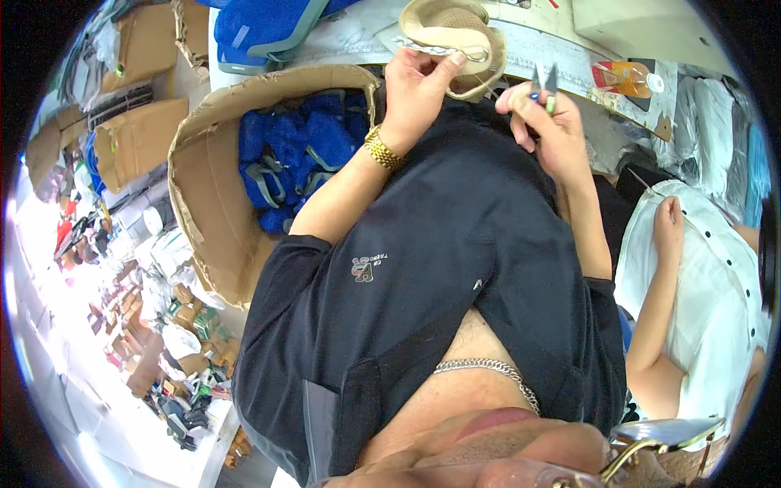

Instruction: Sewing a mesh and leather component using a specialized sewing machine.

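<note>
My left hand pinches a pale braided cord between thumb and fingers, in front of a beige hat. The hat is on the near edge of the work table, its crown and curved brim showing. To its right, my right hand is closed round a small pair of thread snips, dark blades pointing away from me. Bits of blue and green show on the snips near my fingers. The blades are apart from the hat and the cord.
Left of my lap stands an open cardboard box with blue fabric pieces in it. More blue pieces lie on the table at the far left. An orange drink bottle lies at the right. A co-worker in white is close on my right.
</note>
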`<state>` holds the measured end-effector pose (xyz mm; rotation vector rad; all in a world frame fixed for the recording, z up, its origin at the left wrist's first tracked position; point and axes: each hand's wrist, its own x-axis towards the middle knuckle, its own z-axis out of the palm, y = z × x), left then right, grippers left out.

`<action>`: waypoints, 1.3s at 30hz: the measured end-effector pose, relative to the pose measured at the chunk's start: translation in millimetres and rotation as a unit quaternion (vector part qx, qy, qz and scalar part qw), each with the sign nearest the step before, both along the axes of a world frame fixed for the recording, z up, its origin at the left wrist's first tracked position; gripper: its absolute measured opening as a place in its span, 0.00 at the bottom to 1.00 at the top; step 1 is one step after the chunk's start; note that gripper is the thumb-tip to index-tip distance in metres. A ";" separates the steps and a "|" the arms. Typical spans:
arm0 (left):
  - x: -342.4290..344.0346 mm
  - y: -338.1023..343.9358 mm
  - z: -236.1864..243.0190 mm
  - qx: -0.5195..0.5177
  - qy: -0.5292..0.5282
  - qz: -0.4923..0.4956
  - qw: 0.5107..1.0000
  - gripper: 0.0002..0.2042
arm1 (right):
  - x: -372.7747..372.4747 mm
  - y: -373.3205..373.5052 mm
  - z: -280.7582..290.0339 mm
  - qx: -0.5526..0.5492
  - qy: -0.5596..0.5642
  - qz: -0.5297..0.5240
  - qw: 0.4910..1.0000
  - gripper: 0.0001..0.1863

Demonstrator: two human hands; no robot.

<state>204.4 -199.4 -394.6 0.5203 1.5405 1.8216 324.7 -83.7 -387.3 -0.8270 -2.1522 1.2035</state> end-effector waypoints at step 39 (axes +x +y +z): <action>16.1 7.9 -0.9 -0.024 0.111 0.005 0.994 0.11 | 60.2 8.4 27.3 -0.072 -0.084 0.077 0.991 0.20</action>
